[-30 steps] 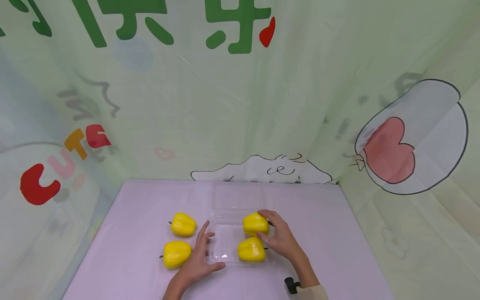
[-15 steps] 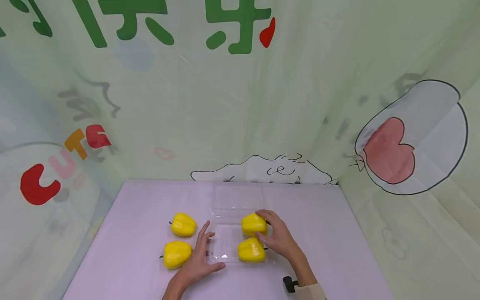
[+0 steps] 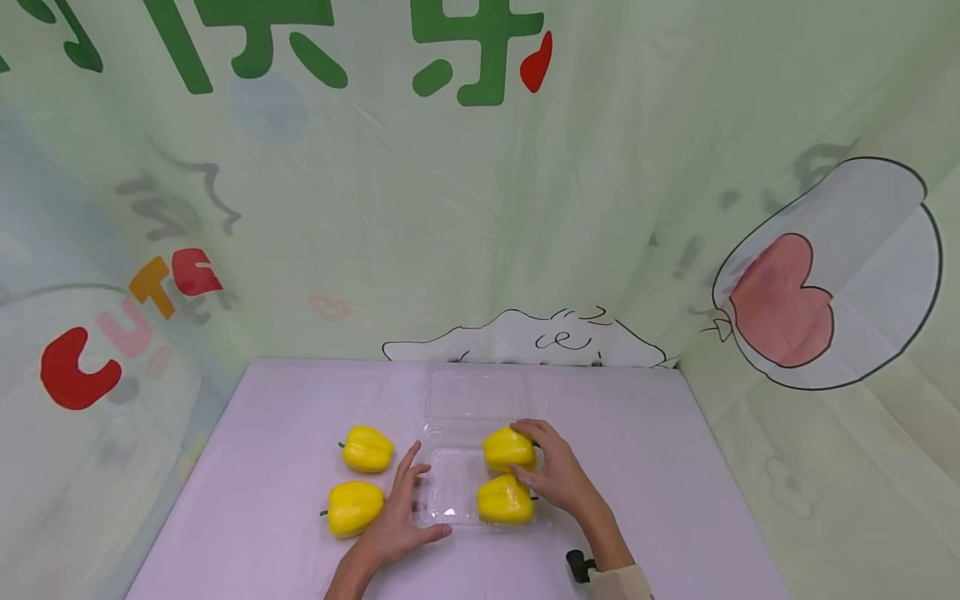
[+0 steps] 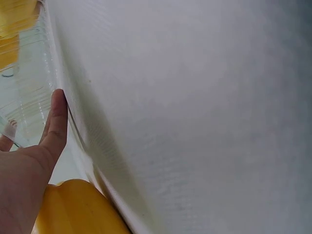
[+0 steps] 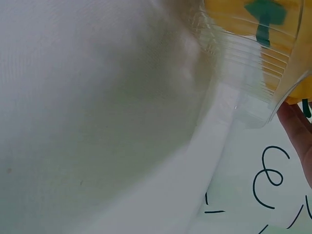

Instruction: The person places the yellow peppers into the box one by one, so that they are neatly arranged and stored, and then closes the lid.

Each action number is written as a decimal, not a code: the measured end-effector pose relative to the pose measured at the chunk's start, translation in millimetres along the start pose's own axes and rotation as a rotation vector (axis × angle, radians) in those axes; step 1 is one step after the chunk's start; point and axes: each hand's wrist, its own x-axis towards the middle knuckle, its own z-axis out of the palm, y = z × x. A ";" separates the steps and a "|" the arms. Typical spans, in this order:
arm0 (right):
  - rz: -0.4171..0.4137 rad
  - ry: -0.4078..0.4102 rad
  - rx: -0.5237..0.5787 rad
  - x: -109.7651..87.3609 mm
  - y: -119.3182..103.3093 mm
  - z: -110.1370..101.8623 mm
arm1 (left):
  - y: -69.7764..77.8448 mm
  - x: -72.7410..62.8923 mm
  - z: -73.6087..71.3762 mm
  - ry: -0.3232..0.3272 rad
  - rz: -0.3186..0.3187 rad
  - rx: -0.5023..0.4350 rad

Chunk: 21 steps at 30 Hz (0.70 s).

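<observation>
A clear plastic clamshell box [image 3: 452, 483] lies on the table with its lid [image 3: 476, 396] folded back. Two yellow bell peppers are at its right side: a far pepper [image 3: 507, 450] and a near pepper [image 3: 504, 502]. My right hand [image 3: 561, 477] holds the far pepper between thumb and fingers. The left hand [image 3: 392, 525] spreads along the box's left edge, thumb apart and fingers extended. In the left wrist view, a finger [image 4: 58, 109] lies at the box wall. The right wrist view shows a green pepper stem [image 5: 263, 27] through the ribbed plastic.
Left of the box are two more yellow peppers, one farther back [image 3: 367, 450] and one nearer [image 3: 355, 509], close beside my left hand. A pale cloth covers the table [image 3: 660, 500]. A printed curtain [image 3: 337, 208] hangs behind and at both sides.
The far pepper and my right hand have shifted slightly left, over to the box's middle. My left hand and the other peppers have stayed in place.
</observation>
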 end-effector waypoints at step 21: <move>0.010 -0.039 0.030 1.6 -1.6 0.4 | 0.3 0.0 1.6 0.018 -0.007 0.012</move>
